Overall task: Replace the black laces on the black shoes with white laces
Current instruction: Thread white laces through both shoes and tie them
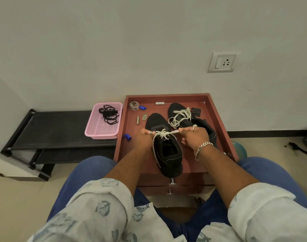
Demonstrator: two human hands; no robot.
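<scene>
Nearest the camera are the person's rolled printed sleeves (100, 203) and blue-trousered knees, with both forearms reaching forward over the worktop (217, 109), a reddish raised-rim top of a small cabinet. On it the near shoe (168, 152) lies with its long axis running away from the person, heel at the front edge and toe toward the wall. The white lace (164, 133) crosses the shoe sideways, at right angles to that axis, just beyond the open collar. The left hand (143, 138) pinches one lace end at the shoe's left, and the right hand (194, 137), with a ring and a bracelet, pinches the other at its right; the fingers of both are curled round the lace, which looks taut between them. Both hands sit level and about equally near the eyelets, so the next pull or thread probably turns on drawing the ends outward, away from the midline. The far shoe (182, 116) lies behind and to the right, already carrying a loose white lace. The black laces (109, 114) lie heaped in a pink basket (97, 131) on a low black rack left of the worktop. Small oddments, among them blue caps (142, 107) and a tape roll (134, 105), dot the worktop's far left. Behind stands a plain wall with a socket (223, 62); the floor is pale.
</scene>
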